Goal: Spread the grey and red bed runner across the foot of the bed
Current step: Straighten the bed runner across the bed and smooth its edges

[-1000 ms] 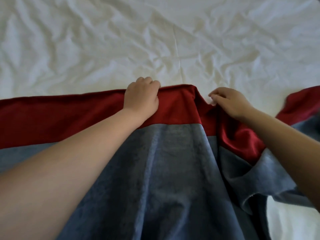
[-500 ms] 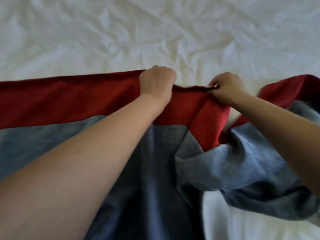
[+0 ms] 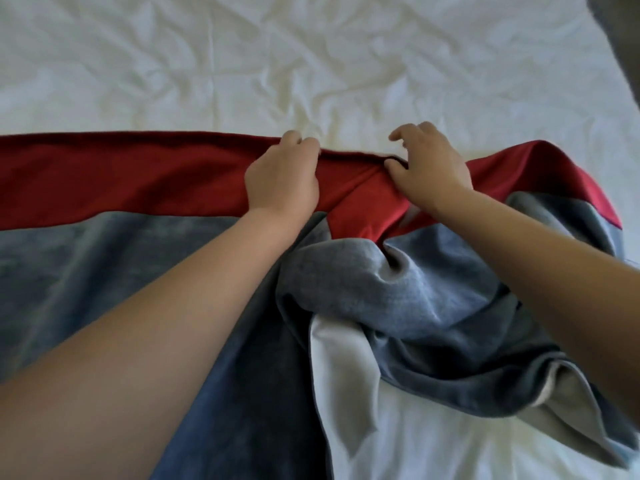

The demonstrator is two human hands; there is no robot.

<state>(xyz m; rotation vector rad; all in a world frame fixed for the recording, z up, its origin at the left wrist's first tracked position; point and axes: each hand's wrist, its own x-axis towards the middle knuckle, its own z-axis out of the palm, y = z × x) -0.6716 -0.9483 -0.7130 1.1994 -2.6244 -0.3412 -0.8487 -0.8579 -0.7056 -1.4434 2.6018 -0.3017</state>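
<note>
The bed runner [image 3: 104, 258] lies across the white bed sheet [image 3: 242, 64], running left to right through the middle of the view; its red band [image 3: 138, 178] forms the far edge and its grey panel [image 3: 86, 271] lies on the near side. The left portion lies flat and fairly smooth; the right portion is bunched and folded over itself, with the red band rising in a hump at the far right and a pale underside [image 3: 568, 410] turned up at the near right.

The left hand [image 3: 282, 181] grips the far edge of the red band near the centre, its fingers curled over the hem. The right hand [image 3: 431, 168] sits just to the right of it, above the start of the bunched section; its thumb rests on the red edge; its fingers [image 3: 401, 133] are spread, lifted clear of the cloth and hold nothing. Both forearms reach in from the near side over the grey panel.

The sheet is heavily creased on the far side; a strip of it shows at the near right. A dark grey surface [image 3: 620, 36] occupies the far right corner; it cannot be identified.
</note>
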